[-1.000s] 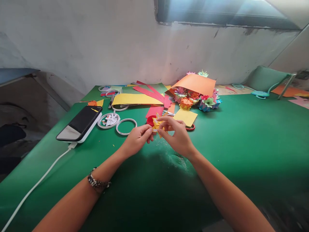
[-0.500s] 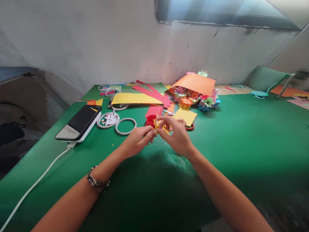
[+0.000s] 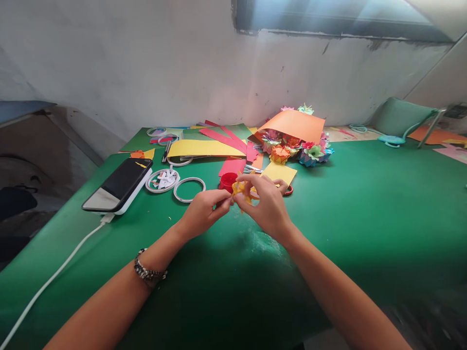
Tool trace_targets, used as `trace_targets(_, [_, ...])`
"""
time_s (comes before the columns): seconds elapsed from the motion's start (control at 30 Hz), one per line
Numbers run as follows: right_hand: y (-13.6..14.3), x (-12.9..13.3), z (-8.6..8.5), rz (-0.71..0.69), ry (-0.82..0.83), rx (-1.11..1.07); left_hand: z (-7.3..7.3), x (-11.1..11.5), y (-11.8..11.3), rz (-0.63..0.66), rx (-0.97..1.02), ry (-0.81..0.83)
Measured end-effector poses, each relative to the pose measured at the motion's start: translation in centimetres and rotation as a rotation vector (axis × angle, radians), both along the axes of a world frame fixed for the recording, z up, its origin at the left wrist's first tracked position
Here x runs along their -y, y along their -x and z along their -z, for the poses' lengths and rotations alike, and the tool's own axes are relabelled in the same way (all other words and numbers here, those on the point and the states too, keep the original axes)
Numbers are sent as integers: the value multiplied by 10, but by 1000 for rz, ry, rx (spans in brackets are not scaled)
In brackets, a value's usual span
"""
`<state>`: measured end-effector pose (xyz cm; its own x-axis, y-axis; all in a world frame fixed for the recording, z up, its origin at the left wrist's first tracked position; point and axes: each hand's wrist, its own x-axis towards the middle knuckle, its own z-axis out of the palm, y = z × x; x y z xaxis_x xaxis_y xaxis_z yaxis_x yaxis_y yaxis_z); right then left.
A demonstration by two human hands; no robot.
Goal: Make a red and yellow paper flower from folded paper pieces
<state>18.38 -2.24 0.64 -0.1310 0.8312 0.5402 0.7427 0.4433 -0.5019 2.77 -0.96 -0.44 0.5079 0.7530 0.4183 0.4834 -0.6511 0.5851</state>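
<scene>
Between my two hands is a yellow paper flower (image 3: 243,191) with pointed petals, held above the table. My right hand (image 3: 264,199) has its thumb and fingers closed around it and covers much of its right side. At its left edge my left hand (image 3: 207,208) pinches with thumb and forefinger; what lies between those fingertips is too small to make out. Just behind the flower stands a round red container (image 3: 228,181). A yellow paper square (image 3: 280,174) lies beyond my right hand, partly over red-handled scissors (image 3: 288,190).
On the green table (image 3: 365,209), a phone on a white power bank (image 3: 118,187) trails a cable at left. White rings (image 3: 189,189) lie nearby, one holding paper scraps (image 3: 165,180). Finished paper flowers (image 3: 314,153) and orange paper (image 3: 295,125) sit behind, beside yellow (image 3: 207,148) and red strips.
The yellow flower has turned slightly in my fingers, and its petals show more openly. My left fingertips have shifted a little to the left. Other things stay in place.
</scene>
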Motion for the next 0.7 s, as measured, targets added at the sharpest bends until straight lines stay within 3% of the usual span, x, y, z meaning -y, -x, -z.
trace_targets(0.2, [-9,-5,-1,-45,117,-262,-4,1,1,-44,30,19])
trace_targets(0.4, [-12,-9,2,-256,460,-502,-7,2,1,-152,55,47])
trace_targets(0.7, [-4,-5,4,-360,430,-569,3,-5,2,-235,94,166])
